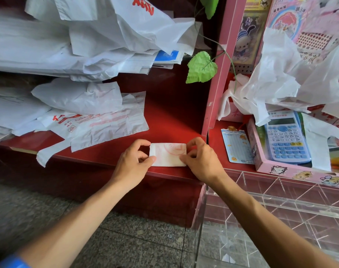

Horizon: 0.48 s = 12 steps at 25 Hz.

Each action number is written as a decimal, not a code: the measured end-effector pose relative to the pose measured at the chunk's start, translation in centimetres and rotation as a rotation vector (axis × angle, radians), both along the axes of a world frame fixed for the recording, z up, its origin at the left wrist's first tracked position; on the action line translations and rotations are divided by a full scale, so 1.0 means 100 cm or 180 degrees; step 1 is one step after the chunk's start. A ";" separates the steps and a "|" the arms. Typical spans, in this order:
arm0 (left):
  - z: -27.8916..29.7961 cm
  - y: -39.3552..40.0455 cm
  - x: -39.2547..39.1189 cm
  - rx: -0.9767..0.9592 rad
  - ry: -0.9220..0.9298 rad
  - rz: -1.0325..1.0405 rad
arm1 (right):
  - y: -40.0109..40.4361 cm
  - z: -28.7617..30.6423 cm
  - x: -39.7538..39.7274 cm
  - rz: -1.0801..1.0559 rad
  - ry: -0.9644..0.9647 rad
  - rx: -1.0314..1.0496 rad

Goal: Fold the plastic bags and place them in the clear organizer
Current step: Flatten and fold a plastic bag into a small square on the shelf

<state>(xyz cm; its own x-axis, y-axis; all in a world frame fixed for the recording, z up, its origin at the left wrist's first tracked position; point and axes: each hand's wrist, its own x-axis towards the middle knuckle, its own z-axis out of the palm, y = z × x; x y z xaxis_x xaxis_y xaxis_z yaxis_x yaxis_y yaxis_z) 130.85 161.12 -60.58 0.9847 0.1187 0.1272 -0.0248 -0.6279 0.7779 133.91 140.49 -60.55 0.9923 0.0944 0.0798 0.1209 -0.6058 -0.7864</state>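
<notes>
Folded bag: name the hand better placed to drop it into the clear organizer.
Right. The right hand already pinches the folded bag, and the clear organizer lies just below it; the left hand is farther away.

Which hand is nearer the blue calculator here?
Right. The right hand pinches the folded bag at its right end, on the blue calculator's side; the left hand holds the bag's far left end.

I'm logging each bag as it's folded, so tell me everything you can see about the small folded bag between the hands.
The small folded white plastic bag is a compact flat rectangle with faint red print. It lies near the front edge of the red shelf. The left hand pinches its left end; the right hand pinches its right end.
</notes>
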 end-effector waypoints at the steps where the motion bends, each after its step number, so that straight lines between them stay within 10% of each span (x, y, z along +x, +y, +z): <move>1: -0.001 -0.002 0.001 0.0035 -0.0046 0.0015 | 0.002 0.000 0.000 -0.0075 -0.0016 -0.0054; 12: -0.010 -0.014 0.005 0.1781 -0.0906 -0.0170 | 0.013 -0.009 -0.011 0.0243 -0.1457 -0.1820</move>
